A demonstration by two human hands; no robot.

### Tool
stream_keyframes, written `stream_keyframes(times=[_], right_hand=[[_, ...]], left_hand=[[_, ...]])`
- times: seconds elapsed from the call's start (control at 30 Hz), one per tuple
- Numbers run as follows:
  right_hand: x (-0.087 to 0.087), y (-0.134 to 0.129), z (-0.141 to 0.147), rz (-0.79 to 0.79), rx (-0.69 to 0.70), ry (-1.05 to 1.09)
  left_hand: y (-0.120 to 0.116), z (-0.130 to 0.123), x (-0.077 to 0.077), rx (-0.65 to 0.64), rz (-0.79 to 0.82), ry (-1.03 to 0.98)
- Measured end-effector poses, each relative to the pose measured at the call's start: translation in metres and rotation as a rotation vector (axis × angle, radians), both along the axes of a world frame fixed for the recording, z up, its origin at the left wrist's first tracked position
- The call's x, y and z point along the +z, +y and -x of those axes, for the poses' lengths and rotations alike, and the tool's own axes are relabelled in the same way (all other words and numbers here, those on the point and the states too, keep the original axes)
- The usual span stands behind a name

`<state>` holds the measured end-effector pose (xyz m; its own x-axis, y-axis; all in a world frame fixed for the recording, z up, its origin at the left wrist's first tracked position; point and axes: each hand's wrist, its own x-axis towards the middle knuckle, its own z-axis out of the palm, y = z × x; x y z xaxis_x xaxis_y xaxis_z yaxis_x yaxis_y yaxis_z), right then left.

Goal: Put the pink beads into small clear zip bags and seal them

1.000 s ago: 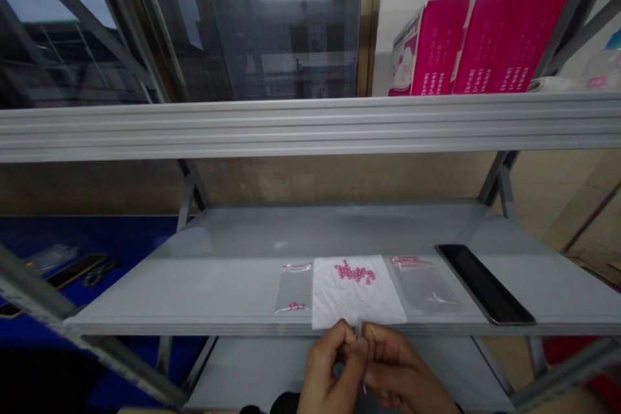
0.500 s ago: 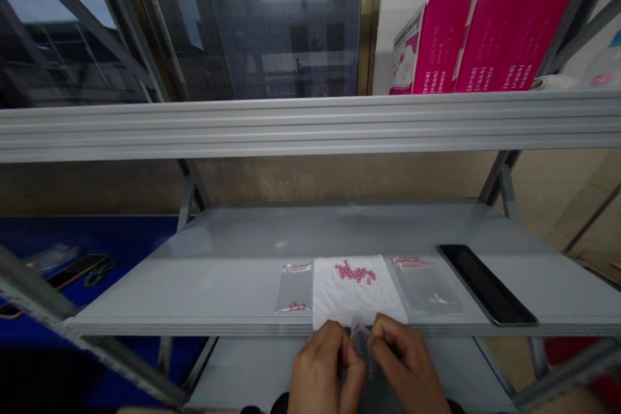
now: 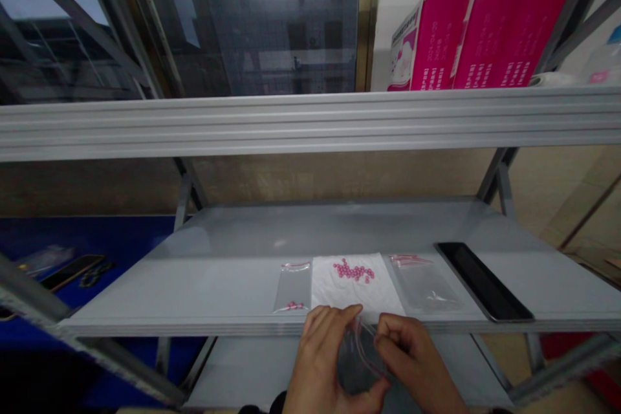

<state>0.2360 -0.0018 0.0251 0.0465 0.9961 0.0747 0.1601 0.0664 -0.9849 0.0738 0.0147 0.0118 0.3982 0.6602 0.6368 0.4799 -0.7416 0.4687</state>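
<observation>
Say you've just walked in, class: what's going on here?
A person holds a clear bag between their left hand and right hand, its mouth apparently spread, just in front of a grey shelf. On the shelf, pink beads sit on a white cloth or tissue. Left of it lies a zip bag with a few pink beads inside; right of it, more clear plastic and a dark flat device.
</observation>
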Motion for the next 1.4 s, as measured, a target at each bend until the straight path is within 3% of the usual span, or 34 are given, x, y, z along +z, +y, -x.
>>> stream_keyframes(times=[0.3, 0.4, 0.53, 0.63, 0.77, 0.93, 1.17, 1.3, 1.4], right_hand=[[-0.003, 0.005, -0.007, 0.004, 0.011, -0.043], [-0.008, 0.012, -0.011, -0.062, -0.098, -0.124], [-0.019, 0.034, -0.013, -0.212, -0.367, -0.536], [-0.025, 0.055, -0.012, -0.175, -0.465, -0.848], [-0.029, 0.073, -0.011, -0.133, -0.458, -0.921], [-0.026, 0.072, -0.014, -0.154, -0.406, -0.856], [-0.008, 0.051, -0.026, -0.258, -0.112, -0.579], [-0.017, 0.060, -0.031, -0.308, -0.249, -0.735], [-0.027, 0.072, -0.032, -0.321, -0.263, -0.802]], left_hand=[[0.005, -0.010, 0.004, 0.031, -0.117, -0.101], [0.007, -0.012, 0.001, 0.070, -0.127, -0.143], [0.012, -0.023, -0.014, 0.187, -0.136, -0.166], [0.015, -0.032, -0.030, 0.266, -0.173, -0.168], [0.019, -0.036, -0.044, 0.319, -0.205, -0.181], [0.019, -0.036, -0.047, 0.330, -0.184, -0.178], [0.019, -0.038, -0.046, 0.344, -0.117, -0.181], [0.019, -0.038, -0.047, 0.348, -0.124, -0.186], [0.019, -0.037, -0.048, 0.351, -0.132, -0.184]])
